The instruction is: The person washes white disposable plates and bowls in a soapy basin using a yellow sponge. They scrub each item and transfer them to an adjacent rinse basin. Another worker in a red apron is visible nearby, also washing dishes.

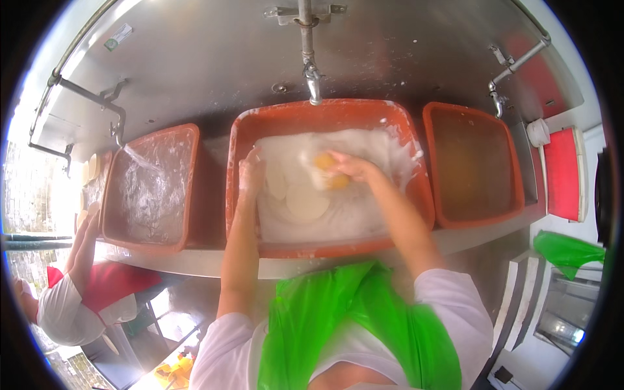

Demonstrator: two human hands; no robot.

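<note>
A large orange plastic tub (pixel 331 252) full of white suds (pixel 360 214) stands before me. My right hand (pixel 353 165) grips a yellow sponge (pixel 337 182) over the suds, blurred by motion; foam covers part of it. At the tub's left wall, my left hand (pixel 251 170) has its fingers near the foam's edge, and whether it holds anything cannot be made out. A pale round plate (pixel 307 204) lies in the suds below the sponge. Another pale dish (pixel 276 181) shows tilted beside my left hand, partly sunk in foam.
Water runs from the left tap (pixel 118 136) into a left tub (pixel 192 195). A metal tap (pixel 314 90) hangs over the middle tub. Cloudy water fills the right tub (pixel 517 195). At far left, another person's hands (pixel 90 214) are near pale dishes (pixel 92 166).
</note>
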